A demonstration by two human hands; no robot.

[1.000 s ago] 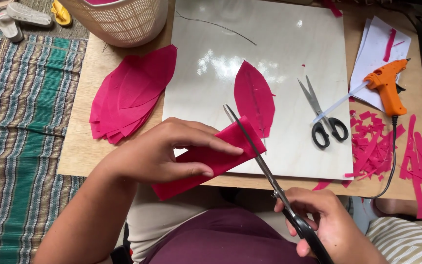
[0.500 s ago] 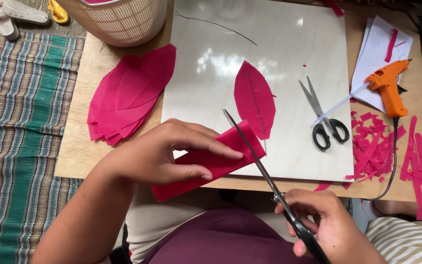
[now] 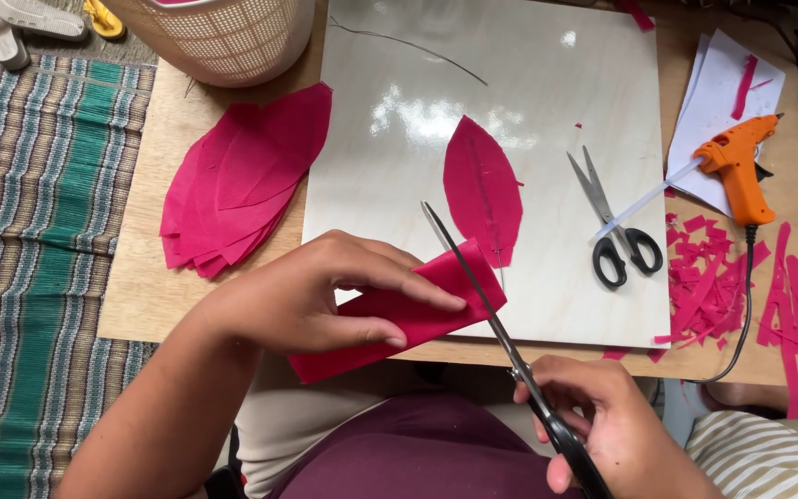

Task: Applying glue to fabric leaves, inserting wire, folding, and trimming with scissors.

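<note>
Low in the middle of the frame, the left hand [image 3: 302,296] is gripping a folded strip of deep pink paper [image 3: 399,314], with the fingers [image 3: 390,277] curled over its upper face and the thumb pressing along its lower edge, so the strip is lying pinched between them and sticking out toward the right beyond the fingertips. At the lower right, the right hand [image 3: 602,425] is closing around the black handles of a long pair of steel scissors [image 3: 501,333], whose blades are running up and to the left across the free right end of the strip; how far the blades are parted cannot be told. Just above the strip, a leaf-shaped pink paper cutout [image 3: 482,189] is lying on a glossy pale square board [image 3: 547,92]. A second pair of black-handled scissors [image 3: 611,222] is resting on the board's right part. To the left of centre, a stack of pink paper petals [image 3: 237,180] is sitting on the wooden tabletop [image 3: 140,296]. At the right edge, an orange glue gun [image 3: 741,171] is lying above scattered pink paper scraps [image 3: 722,286].
</note>
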